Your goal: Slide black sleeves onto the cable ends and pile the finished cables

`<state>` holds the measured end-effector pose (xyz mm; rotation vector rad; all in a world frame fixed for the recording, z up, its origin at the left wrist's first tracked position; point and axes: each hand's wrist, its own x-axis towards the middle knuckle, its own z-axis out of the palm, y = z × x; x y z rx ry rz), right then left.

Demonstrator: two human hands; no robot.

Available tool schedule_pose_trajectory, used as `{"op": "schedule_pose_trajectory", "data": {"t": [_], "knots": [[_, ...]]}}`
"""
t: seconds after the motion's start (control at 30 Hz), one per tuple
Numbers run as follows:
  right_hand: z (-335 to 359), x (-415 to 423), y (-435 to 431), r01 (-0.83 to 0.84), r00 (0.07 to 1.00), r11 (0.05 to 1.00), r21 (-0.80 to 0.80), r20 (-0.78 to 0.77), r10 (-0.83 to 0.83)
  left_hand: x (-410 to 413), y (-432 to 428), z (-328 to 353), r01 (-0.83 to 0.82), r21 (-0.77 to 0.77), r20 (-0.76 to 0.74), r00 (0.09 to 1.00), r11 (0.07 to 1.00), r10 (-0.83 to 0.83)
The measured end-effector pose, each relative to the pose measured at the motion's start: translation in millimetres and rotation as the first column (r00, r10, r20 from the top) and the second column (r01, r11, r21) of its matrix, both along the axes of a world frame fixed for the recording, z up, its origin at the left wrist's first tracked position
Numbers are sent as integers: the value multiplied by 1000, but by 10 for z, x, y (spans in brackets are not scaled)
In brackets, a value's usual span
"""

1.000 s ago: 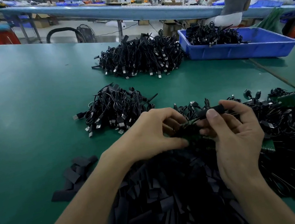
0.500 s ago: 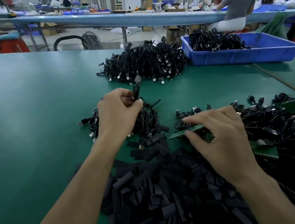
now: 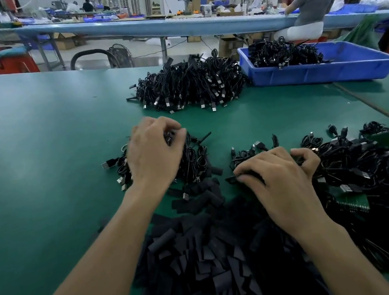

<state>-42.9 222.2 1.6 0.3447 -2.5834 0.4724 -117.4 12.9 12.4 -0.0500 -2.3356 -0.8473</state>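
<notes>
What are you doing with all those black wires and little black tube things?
A person is fitting black sleeves onto cable ends at a green table. The left hand rests on a small pile of cables, apparently the finished ones, fingers curled at its top. The right hand is reaching into the big tangle of cables on the right. A heap of loose sleeves lies just in front. Further back sit another cable pile and a blue bin holding more.

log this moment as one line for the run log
left hand: on small cable pile, grip unclear | right hand: reaching into loose cables | sleeves: heaped near
</notes>
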Motion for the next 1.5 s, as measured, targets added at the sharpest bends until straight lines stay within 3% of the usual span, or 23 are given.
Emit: {"op": "schedule_pose_trajectory", "data": {"t": [0.03, 0.1, 0.17, 0.23, 0.37, 0.53, 0.7, 0.9, 1.0, 1.13, 1.2, 1.3, 1.4, 1.5], "knots": [[-9, -13, 8, -16, 1000, 999, -41, -4, 16, 63, 64, 7, 158, 95, 9, 987, 983, -160], [-12, -36, 27, -30, 999, 989, -143, -25, 27, 197, 198, 0, 435, 319, 92, 870, 842, -484], [-7, -47, 41, -30, 999, 972, -233, -42, 21, 287, 292, -53, 554, 467, 140, 723, 689, -676], [-13, -59, 64, -57, 998, 949, -309, -39, 47, 321, 345, -129, 592, 534, 140, 643, 604, -753], [-10, -94, 126, -125, 990, 900, -417, 3, 139, 302, 370, -210, 585, 555, 117, 649, 591, -752], [56, -128, 165, -106, 987, 946, -305, 84, 137, 300, 395, -251, 594, 565, 88, 647, 573, -757], [143, -175, 194, -148, 961, 941, -305, 182, 210, 311, 393, -272, 589, 623, 92, 599, 516, -795], [211, -243, 251, -194, 865, 871, -451, 341, 369, 321, 395, -291, 541, 703, 131, 539, 461, -832], [243, -260, 279, -207, 831, 814, -543, 343, 439, 334, 426, -276, 526, 738, 123, 512, 424, -850], [193, -266, 243, -136, 955, 809, -571, 141, 261, 345, 480, -200, 488, 739, 43, 655, 465, -754], [185, -282, 243, -58, 995, 822, -566, 33, 93, 359, 459, -133, 445, 807, -47, 705, 389, -708], [214, -284, 263, -15, 990, 753, -658, -114, -81, 360, 372, 0, 429, 877, -224, 761, 214, -609], [225, -262, 247, 14, 947, 769, -639, -239, -216, 347, 298, 146, 480, 830, -339, 838, 283, -428], [211, -226, 181, 27, 923, 908, -419, -338, -184, 363, 238, 246, 462, 642, -400, 883, 613, -246]]}}
